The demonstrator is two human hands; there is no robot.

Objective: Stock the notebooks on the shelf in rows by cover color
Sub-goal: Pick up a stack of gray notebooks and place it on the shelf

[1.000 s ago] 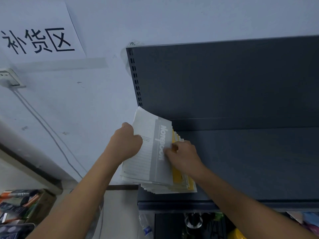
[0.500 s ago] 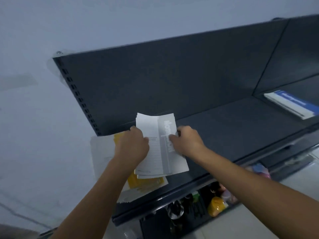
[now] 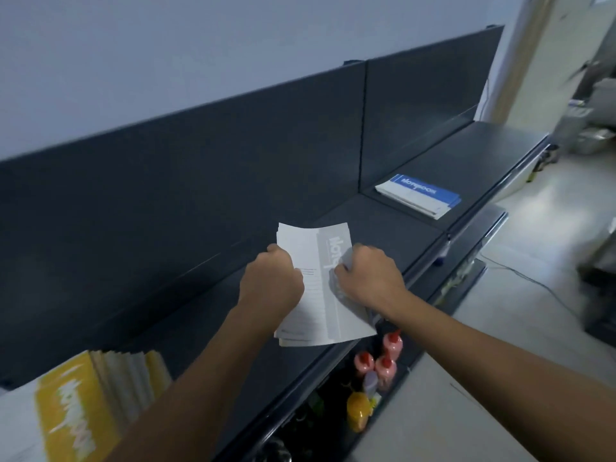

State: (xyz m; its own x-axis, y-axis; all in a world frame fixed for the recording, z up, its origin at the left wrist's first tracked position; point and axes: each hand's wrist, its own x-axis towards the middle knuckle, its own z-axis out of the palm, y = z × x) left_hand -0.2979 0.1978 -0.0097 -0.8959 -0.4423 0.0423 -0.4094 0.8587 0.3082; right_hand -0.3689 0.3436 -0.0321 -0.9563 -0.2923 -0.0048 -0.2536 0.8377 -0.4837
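Since the earlier frame the grey notebooks have travelled right along the shelf, away from the yellow notebooks, which now lie at the near left. The left hand grasps the grey stack's left edge and the right hand its right, over mid-shelf. Blue notebooks lie far right. Bottles stand on the level below.

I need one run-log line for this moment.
left hand: holds grey notebooks | right hand: holds grey notebooks | grey notebooks: over shelf | yellow notebooks: shelf, left | blue notebooks: shelf, right
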